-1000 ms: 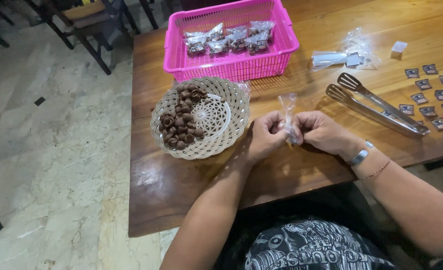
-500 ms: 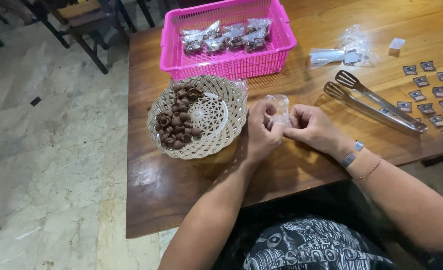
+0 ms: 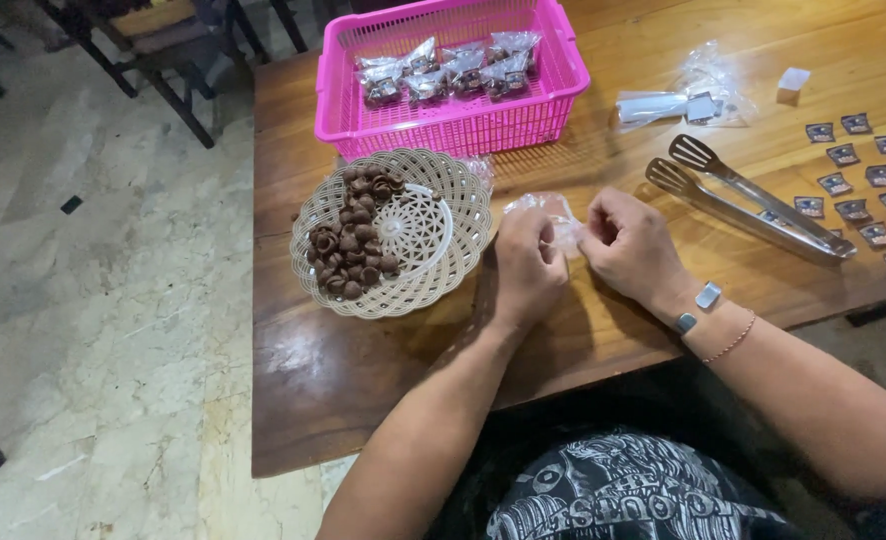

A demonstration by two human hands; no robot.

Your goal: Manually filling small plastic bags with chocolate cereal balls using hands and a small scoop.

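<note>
Small clear bag (image 3: 546, 212): above the bench (image 3: 363, 380), between the two hands, just right of the woven basket; crumpled, content not possible to tell.
Left hand (image 3: 526, 262): on the left side of the bag, fingers (image 3: 543, 225) pinched closed on the plastic.
Right hand (image 3: 631, 240): on the right side of the same bag, fingers curled narrow and holding its edge; bracelet on the wrist.
Woven basket (image 3: 433, 285): cream colour, round, just beside the left hand; brown round sweets (image 3: 355, 240) heaped in its left half.
Pink basket (image 3: 453, 125): behind the woven basket, with filled clear packets (image 3: 443, 70) inside.
Metal tongs (image 3: 748, 200): flat on the bench, right of the right hand, near but apart.
Small dark labels (image 3: 868, 190): in rows at the right edge.
Loose clear bags (image 3: 683, 100): behind the tongs.
</note>
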